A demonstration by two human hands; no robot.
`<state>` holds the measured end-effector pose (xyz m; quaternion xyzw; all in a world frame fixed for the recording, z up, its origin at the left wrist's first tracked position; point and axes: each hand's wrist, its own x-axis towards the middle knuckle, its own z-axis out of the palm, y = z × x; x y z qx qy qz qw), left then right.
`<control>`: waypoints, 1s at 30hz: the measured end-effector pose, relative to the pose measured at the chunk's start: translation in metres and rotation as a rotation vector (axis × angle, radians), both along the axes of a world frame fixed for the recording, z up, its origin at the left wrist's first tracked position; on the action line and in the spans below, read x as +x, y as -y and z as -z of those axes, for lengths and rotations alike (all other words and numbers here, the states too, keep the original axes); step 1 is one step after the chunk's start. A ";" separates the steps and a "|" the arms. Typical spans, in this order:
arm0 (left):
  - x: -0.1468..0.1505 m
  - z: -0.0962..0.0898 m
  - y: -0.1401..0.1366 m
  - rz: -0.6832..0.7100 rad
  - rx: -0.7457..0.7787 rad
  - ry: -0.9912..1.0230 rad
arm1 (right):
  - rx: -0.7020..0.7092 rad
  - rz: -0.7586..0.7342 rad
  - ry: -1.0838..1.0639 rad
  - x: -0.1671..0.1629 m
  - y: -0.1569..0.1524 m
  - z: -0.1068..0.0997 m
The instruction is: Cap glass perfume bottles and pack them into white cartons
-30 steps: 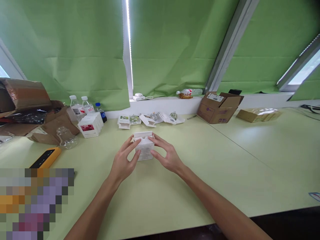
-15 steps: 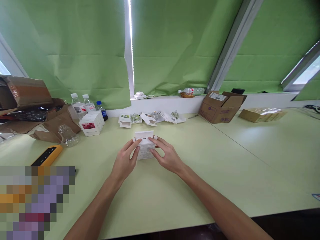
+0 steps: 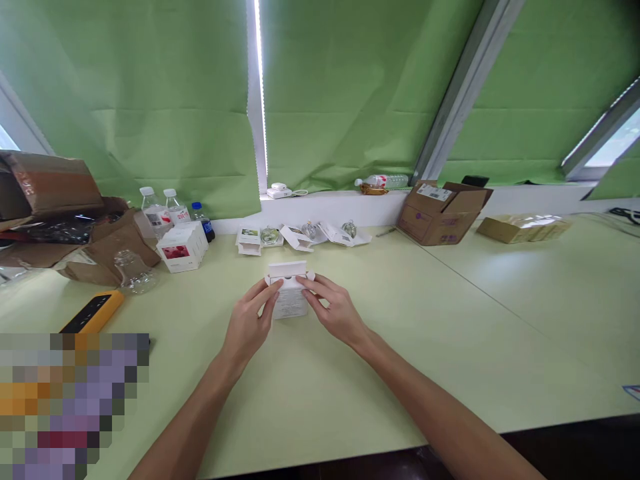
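A small white cardboard box [image 3: 290, 303] stands upright on the pale green table, its printed side facing me and its top flap raised at the back. My left hand [image 3: 250, 317] grips the box's left side, with fingers and thumb near the upper edge. On the right side, my right hand [image 3: 337, 310] holds it the same way, fingertips at the top rim and side flap. What the box contains is hidden. Beyond it lie several opened white boxes [image 3: 299, 238] and round glass ornaments, one glass ornament [image 3: 270, 235] among them.
At left are white boxes [image 3: 183, 248], water bottles [image 3: 175, 208], a blue-capped bottle [image 3: 203, 222], a clear plastic jar [image 3: 134, 273], a yellow-black power strip [image 3: 93, 312] and brown cartons [image 3: 55, 190]. An open carton [image 3: 443, 213] and a shallow yellowish box [image 3: 523, 228] stand at right.
The right thumb has shifted slightly up along the box's side. Both hands keep their hold, and the box stays in place.
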<state>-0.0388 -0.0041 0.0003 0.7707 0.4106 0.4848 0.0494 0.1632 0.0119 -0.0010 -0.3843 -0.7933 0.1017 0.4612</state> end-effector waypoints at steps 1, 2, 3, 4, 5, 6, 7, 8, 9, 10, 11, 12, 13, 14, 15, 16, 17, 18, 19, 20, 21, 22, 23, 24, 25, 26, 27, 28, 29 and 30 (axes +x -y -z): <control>0.000 0.000 0.000 -0.003 0.001 0.000 | 0.009 0.005 0.002 0.000 -0.001 0.000; 0.000 0.001 0.000 -0.006 0.001 0.002 | 0.016 0.011 0.005 0.000 -0.001 0.001; 0.000 0.001 0.000 -0.008 -0.002 0.005 | 0.020 0.016 0.009 0.000 -0.001 0.001; 0.000 0.001 0.000 -0.011 -0.006 0.009 | 0.022 0.020 0.011 0.000 -0.001 0.001; 0.000 0.001 0.000 -0.014 -0.011 0.012 | 0.024 0.023 0.010 0.000 -0.002 0.001; 0.001 0.002 0.000 -0.018 -0.017 0.015 | 0.023 0.024 0.009 0.000 -0.002 0.001; 0.001 0.002 0.001 -0.021 -0.024 0.017 | 0.023 0.023 0.008 0.000 -0.002 0.001; 0.001 0.002 0.001 -0.025 -0.029 0.020 | 0.022 0.024 0.006 0.000 -0.003 0.001; 0.001 0.002 0.001 -0.028 -0.034 0.025 | 0.023 0.023 0.006 0.000 -0.003 0.002; 0.001 0.002 0.001 -0.029 -0.037 0.031 | 0.023 0.022 0.006 -0.001 -0.003 0.002; 0.002 0.002 0.001 -0.030 -0.038 0.036 | 0.023 0.022 0.006 -0.001 -0.004 0.002; 0.002 0.002 0.001 -0.030 -0.039 0.040 | 0.023 0.021 0.005 -0.001 -0.004 0.002; 0.002 0.002 0.001 -0.030 -0.038 0.042 | 0.022 0.019 0.004 -0.001 -0.004 0.001; 0.002 0.002 0.001 -0.028 -0.038 0.043 | 0.021 0.017 0.002 -0.001 -0.004 0.001; 0.002 0.002 0.001 -0.026 -0.038 0.043 | 0.021 0.014 0.000 -0.001 -0.003 0.001; 0.002 0.002 0.001 -0.024 -0.038 0.041 | 0.022 0.014 -0.002 -0.001 -0.003 0.001; 0.002 0.002 0.001 -0.022 -0.038 0.040 | 0.021 0.014 -0.003 -0.001 -0.003 0.000; 0.002 0.002 0.000 -0.022 -0.038 0.037 | 0.021 0.015 -0.003 -0.001 -0.002 0.000; 0.002 0.002 0.000 -0.023 -0.038 0.035 | 0.019 0.018 -0.003 -0.001 -0.002 0.000; 0.001 0.002 0.000 -0.026 -0.039 0.032 | 0.017 0.019 -0.002 -0.001 -0.002 0.000; 0.001 0.002 0.000 -0.029 -0.040 0.030 | 0.014 0.019 0.000 -0.001 -0.002 -0.001; 0.001 0.002 -0.001 -0.031 -0.041 0.028 | 0.012 0.019 0.000 -0.001 -0.002 -0.001; 0.001 0.002 -0.001 -0.032 -0.041 0.027 | 0.012 0.017 0.001 -0.001 -0.002 -0.001; 0.001 0.002 -0.001 -0.033 -0.040 0.027 | 0.012 0.016 0.001 -0.001 -0.002 -0.001; 0.001 0.001 -0.001 -0.034 -0.039 0.028 | 0.011 0.015 0.003 -0.001 -0.002 -0.001; 0.001 0.001 -0.001 -0.035 -0.038 0.027 | 0.011 0.016 0.004 0.000 -0.002 -0.001; 0.000 0.001 -0.001 -0.036 -0.037 0.027 | 0.012 0.017 0.005 -0.001 -0.002 -0.001; 0.000 0.001 -0.001 -0.036 -0.035 0.026 | 0.014 0.019 0.005 -0.001 -0.002 -0.001; 0.000 0.001 -0.001 -0.035 -0.034 0.025 | 0.017 0.023 0.003 -0.001 -0.002 -0.001; 0.000 0.001 -0.001 -0.035 -0.031 0.024 | 0.021 0.025 0.002 -0.001 -0.002 0.000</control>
